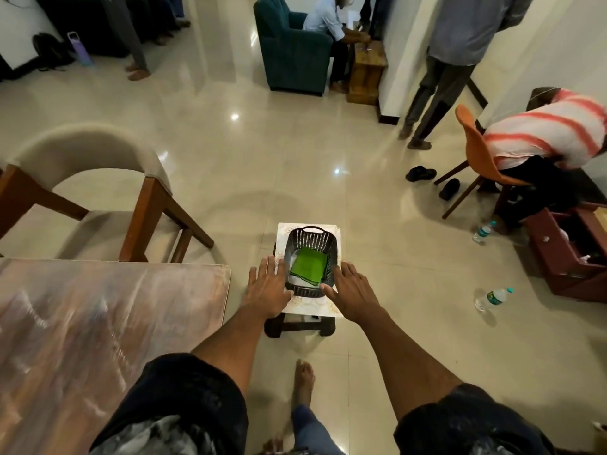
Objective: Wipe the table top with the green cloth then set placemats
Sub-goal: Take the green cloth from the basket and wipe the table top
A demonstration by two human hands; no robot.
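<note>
A folded green cloth [308,266] lies inside a dark slotted basket [310,239], with something white under it. The basket stands on a small white-topped stool [312,305] on the floor. My left hand [267,289] is spread flat at the basket's left side, fingers apart, holding nothing. My right hand [349,290] is spread at the basket's right side, thumb near the front rim, also holding nothing. The glossy wooden table top [98,330] fills the lower left, its corner just left of my left hand.
A cream-backed wooden chair [98,178] stands behind the table. Two water bottles [492,298] stand on the tiled floor at the right, near an open maroon box [571,251]. Several people sit or stand at the back and right. My bare foot [303,385] is below the stool.
</note>
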